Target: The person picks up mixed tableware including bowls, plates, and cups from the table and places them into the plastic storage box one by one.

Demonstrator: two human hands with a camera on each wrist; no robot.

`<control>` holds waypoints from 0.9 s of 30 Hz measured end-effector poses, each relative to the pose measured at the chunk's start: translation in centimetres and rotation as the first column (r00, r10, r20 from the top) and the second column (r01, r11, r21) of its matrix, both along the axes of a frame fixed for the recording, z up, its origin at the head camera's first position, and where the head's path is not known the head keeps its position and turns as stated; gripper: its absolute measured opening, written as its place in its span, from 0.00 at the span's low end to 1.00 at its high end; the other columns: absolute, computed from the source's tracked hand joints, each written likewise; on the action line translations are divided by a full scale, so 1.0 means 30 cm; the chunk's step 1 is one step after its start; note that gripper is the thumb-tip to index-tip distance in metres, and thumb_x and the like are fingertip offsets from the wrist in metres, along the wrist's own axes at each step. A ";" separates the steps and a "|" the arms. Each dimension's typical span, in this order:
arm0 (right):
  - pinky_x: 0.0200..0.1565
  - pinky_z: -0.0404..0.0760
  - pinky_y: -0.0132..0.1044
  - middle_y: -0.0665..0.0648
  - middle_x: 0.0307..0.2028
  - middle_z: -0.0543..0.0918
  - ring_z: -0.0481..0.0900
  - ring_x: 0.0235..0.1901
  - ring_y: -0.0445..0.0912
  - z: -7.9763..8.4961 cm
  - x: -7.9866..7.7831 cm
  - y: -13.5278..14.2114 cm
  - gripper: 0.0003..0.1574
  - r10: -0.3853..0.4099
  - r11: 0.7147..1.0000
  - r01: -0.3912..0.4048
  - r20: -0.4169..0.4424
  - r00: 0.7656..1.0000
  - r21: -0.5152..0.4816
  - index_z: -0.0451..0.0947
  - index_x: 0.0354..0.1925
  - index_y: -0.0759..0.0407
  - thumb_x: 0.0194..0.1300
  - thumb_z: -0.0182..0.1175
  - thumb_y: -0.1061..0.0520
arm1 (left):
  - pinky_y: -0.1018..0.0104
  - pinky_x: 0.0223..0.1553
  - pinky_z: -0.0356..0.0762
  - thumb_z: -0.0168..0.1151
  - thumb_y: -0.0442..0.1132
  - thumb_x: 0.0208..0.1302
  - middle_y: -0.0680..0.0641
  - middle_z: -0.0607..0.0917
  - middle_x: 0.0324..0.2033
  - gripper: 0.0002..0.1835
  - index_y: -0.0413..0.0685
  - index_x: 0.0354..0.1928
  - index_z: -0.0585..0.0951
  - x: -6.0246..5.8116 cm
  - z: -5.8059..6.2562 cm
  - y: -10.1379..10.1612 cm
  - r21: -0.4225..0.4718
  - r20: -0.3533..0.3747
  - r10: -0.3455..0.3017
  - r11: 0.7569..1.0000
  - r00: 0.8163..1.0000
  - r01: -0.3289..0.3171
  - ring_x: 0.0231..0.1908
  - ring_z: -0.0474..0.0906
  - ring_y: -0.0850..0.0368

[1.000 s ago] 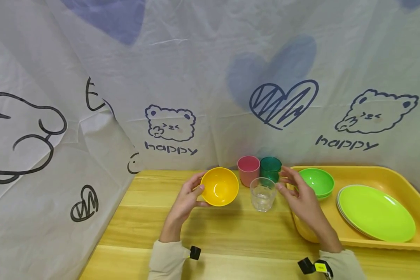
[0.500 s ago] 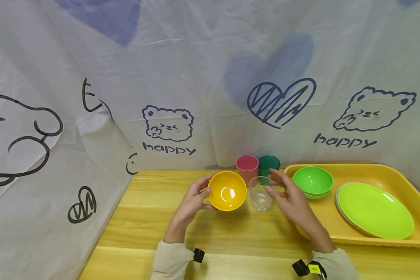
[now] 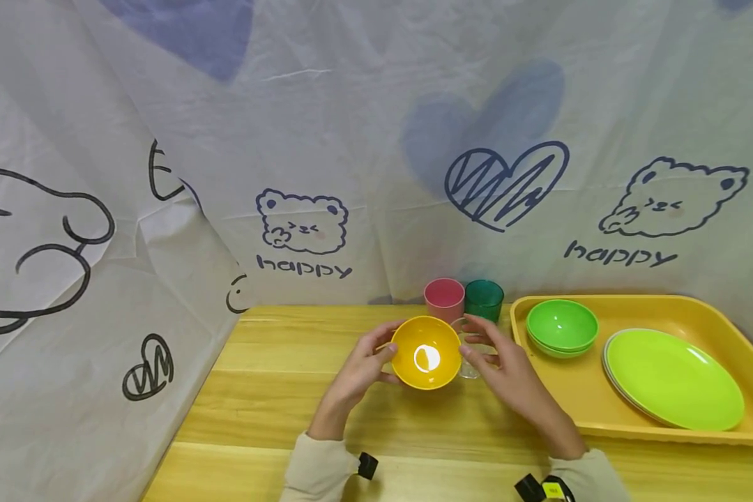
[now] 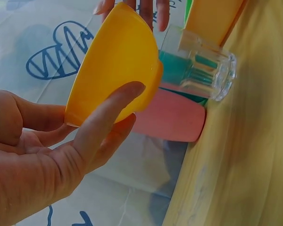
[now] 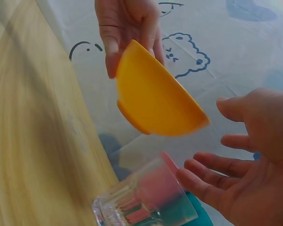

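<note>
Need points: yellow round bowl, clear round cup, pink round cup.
Yellow round bowl [image 3: 427, 353]: head view, on the middle of its inside.
Clear round cup [image 4: 196, 65]: left wrist view, on its side wall.
Pink round cup [image 4: 174, 116]: left wrist view, on its outer side.

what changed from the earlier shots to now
The left hand carried the yellow bowl to the right, so in the head view it now hides part of the clear cup. The right hand moved left toward the bowl, without gripping it. The pink cup, dark green cup and tray stayed put.
</note>
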State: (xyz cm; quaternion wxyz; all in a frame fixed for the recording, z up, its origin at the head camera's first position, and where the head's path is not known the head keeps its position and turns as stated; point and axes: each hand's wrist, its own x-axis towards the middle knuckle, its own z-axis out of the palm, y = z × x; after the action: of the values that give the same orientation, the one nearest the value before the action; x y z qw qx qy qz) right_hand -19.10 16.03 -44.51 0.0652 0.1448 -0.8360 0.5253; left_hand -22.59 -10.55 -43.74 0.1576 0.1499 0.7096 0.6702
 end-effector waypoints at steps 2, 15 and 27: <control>0.55 0.84 0.52 0.61 0.66 0.76 0.78 0.61 0.58 -0.001 -0.001 -0.006 0.35 0.009 1.000 -0.009 -0.005 1.000 -0.004 0.64 0.74 0.56 0.77 0.59 0.47 | 0.54 0.36 0.89 0.46 0.29 0.80 0.35 0.71 0.69 0.24 0.42 0.74 0.68 0.003 0.002 0.008 0.000 -0.002 -0.010 1.000 1.000 0.010 0.57 0.77 0.42; 0.52 0.86 0.42 0.62 0.63 0.77 0.81 0.56 0.56 -0.025 0.006 -0.032 0.29 0.063 0.998 -0.063 -0.049 0.997 -0.004 0.68 0.72 0.59 0.78 0.58 0.53 | 0.57 0.34 0.89 0.45 0.29 0.80 0.36 0.71 0.69 0.24 0.42 0.74 0.68 0.013 -0.012 0.033 0.004 -0.001 -0.040 0.999 0.999 0.040 0.58 0.77 0.43; 0.59 0.81 0.50 0.58 0.66 0.76 0.78 0.57 0.53 -0.014 0.009 -0.023 0.26 0.027 0.999 -0.026 -0.022 0.999 0.031 0.68 0.72 0.57 0.81 0.51 0.55 | 0.57 0.35 0.89 0.46 0.29 0.80 0.37 0.71 0.69 0.24 0.43 0.74 0.68 0.021 -0.005 0.050 0.022 -0.007 -0.058 0.998 0.998 0.058 0.58 0.77 0.42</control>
State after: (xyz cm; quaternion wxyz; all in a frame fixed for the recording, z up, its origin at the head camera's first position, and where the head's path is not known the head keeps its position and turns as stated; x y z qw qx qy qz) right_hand -18.82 15.34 -44.93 0.0653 0.1626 -0.8411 0.5117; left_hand -21.97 -9.04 -43.88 0.1731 0.1744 0.6980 0.6726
